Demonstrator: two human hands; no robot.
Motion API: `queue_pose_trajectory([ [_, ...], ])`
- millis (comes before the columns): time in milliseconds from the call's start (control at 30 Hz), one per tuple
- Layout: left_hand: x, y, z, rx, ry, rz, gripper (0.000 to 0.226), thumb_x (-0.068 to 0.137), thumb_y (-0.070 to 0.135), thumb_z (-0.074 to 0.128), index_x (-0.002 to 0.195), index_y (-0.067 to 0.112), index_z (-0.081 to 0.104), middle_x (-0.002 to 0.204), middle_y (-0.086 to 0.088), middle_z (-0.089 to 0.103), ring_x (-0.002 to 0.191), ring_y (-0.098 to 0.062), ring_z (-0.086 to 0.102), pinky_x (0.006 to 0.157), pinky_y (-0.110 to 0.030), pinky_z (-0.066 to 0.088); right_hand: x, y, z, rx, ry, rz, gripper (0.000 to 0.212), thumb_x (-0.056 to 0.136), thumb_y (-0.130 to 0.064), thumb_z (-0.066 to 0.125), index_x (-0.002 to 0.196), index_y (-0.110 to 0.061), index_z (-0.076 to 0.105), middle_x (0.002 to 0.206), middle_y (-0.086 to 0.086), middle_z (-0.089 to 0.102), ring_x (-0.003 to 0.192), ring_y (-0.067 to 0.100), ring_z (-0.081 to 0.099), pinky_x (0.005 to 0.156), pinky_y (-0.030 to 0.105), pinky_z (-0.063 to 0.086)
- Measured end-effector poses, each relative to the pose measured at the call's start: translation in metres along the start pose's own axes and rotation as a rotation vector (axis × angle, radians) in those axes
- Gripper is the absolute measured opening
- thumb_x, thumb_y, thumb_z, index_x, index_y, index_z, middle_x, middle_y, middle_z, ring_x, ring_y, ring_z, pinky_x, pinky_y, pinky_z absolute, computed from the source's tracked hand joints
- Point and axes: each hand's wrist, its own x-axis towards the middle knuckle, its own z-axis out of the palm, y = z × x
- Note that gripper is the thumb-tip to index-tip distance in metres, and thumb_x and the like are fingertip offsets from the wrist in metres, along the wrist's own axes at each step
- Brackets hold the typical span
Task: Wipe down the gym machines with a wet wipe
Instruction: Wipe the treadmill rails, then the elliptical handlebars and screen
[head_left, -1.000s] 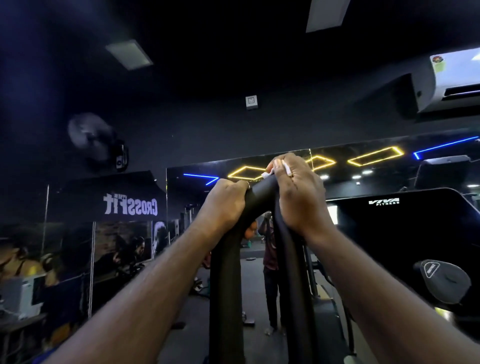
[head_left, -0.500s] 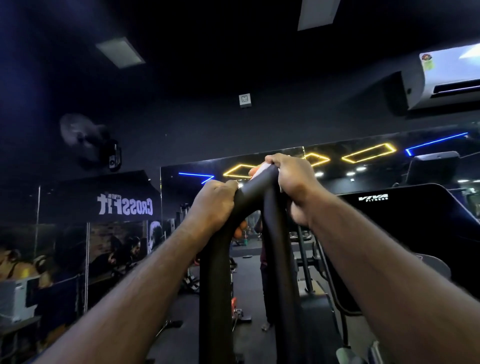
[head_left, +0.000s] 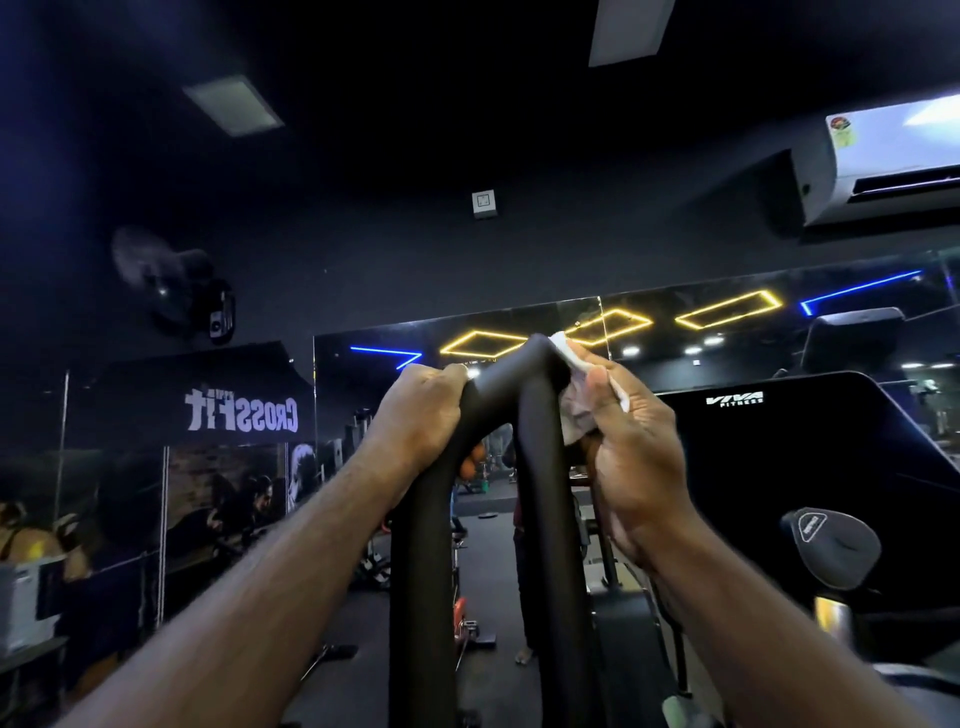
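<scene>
Left hand (head_left: 415, 410) is curled tight round the left side of the padded bar (head_left: 423, 571), just under the top bend, so the thing's braced. The wipe (head_left: 569, 358) sits bunched on the right side of that bend, pinched against the foam by the thumb and fingers of the right hand (head_left: 639, 457). Tip imo: wrap the wipe right round the tube, drag it down the right leg in one long firm pull, then refold to a clean face. A bunched wad only cleans a stripe.
</scene>
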Motion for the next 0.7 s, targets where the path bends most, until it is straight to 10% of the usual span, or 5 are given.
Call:
queue_pose_trajectory([
  [100, -0.001, -0.002, 0.000, 0.008, 0.001, 0.009, 0.042, 0.106, 0.022, 0.042, 0.094, -0.012, 0.064, 0.063, -0.025, 0.066, 0.044, -0.032, 0.060, 0.039, -0.029, 0.044, 0.020, -0.012, -0.002, 0.021, 0.092, 0.151, 0.027, 0.112, -0.021, 0.045, 0.119, -0.017, 0.070, 0.117, 0.007, 0.076, 0.098, 0.012, 0.072, 0.087, 0.027, 0.058],
  [367, -0.001, -0.003, -0.002, -0.013, 0.004, 0.030, 0.041, 0.108, 0.024, 0.045, 0.099, -0.012, 0.063, 0.062, -0.019, 0.067, 0.043, -0.027, 0.062, 0.039, -0.029, 0.046, -0.005, -0.018, 0.015, 0.141, 0.057, 0.385, 0.029, 0.110, -0.015, 0.045, 0.121, 0.000, 0.066, 0.100, 0.032, 0.062, 0.092, 0.038, 0.057, 0.096, 0.060, 0.052],
  [467, 0.000, -0.003, -0.001, 0.004, 0.021, 0.028, 0.041, 0.107, 0.025, 0.046, 0.096, -0.010, 0.063, 0.058, -0.017, 0.067, 0.042, -0.028, 0.061, 0.038, -0.029, 0.046, -0.015, -0.022, 0.014, 0.150, 0.106, 0.333, 0.031, 0.112, -0.017, 0.042, 0.118, -0.003, 0.069, 0.103, 0.024, 0.073, 0.089, 0.038, 0.069, 0.084, 0.047, 0.062],
  [600, 0.000, -0.004, -0.002, 0.016, 0.018, 0.022, 0.044, 0.108, 0.029, 0.045, 0.095, -0.007, 0.065, 0.061, -0.020, 0.069, 0.044, -0.030, 0.062, 0.040, -0.030, 0.046, -0.029, -0.016, 0.027, -0.133, 0.107, 0.138, 0.031, 0.112, -0.027, 0.045, 0.133, -0.022, 0.067, 0.123, 0.005, 0.075, 0.118, 0.018, 0.070, 0.105, 0.048, 0.055],
  [700, 0.001, -0.004, -0.002, 0.020, 0.024, 0.038, 0.043, 0.107, 0.029, 0.043, 0.091, -0.004, 0.065, 0.062, -0.021, 0.069, 0.045, -0.031, 0.063, 0.041, -0.031, 0.047, -0.054, -0.006, 0.024, -0.416, 0.066, -0.094, 0.039, 0.110, -0.023, 0.050, 0.148, -0.018, 0.057, 0.142, -0.009, 0.063, 0.128, -0.011, 0.055, 0.110, 0.015, 0.044],
])
